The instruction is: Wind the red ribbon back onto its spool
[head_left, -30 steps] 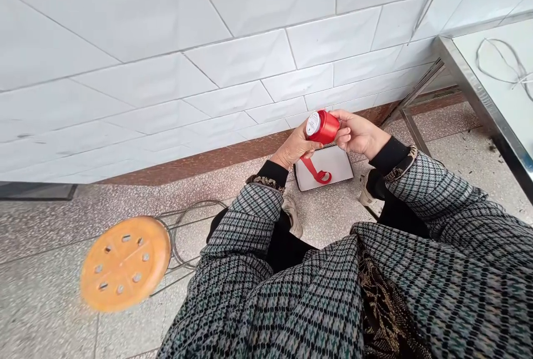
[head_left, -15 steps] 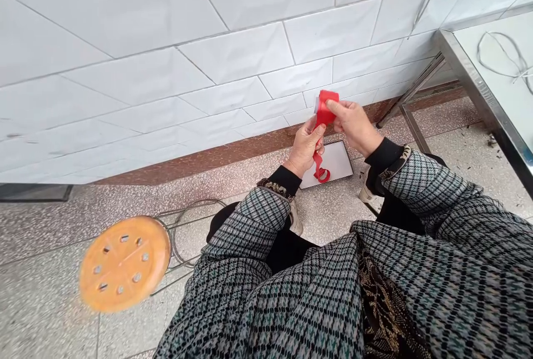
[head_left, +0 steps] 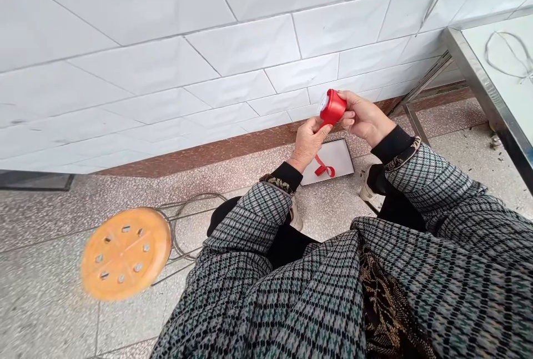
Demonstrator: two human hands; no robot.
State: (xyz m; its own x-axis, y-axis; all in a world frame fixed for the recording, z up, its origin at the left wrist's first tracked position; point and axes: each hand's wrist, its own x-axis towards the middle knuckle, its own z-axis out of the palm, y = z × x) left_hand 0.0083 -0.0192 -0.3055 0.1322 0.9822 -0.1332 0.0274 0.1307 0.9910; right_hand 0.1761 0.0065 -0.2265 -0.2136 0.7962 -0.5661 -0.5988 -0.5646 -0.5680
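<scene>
A roll of red ribbon with a pale core is held up in front of the tiled wall. My right hand grips the roll from its right side, thumb on top. Below and left of it, my left hand pinches the ribbon where it leaves the roll. The loose ribbon end hangs down beneath my left hand and curls over a shallow white box or tray with dark edges on the floor. Whether the end touches the box I cannot tell.
An orange round stool with holes in its seat and metal legs lies to the left. At the right stands a metal-framed table with a loop of pale cable on it. The white tiled wall rises close in front.
The ribbon roll has turned in my right hand, showing more of its core side. My right hand has shifted to the roll's right side. The loose ribbon hangs a little differently.
</scene>
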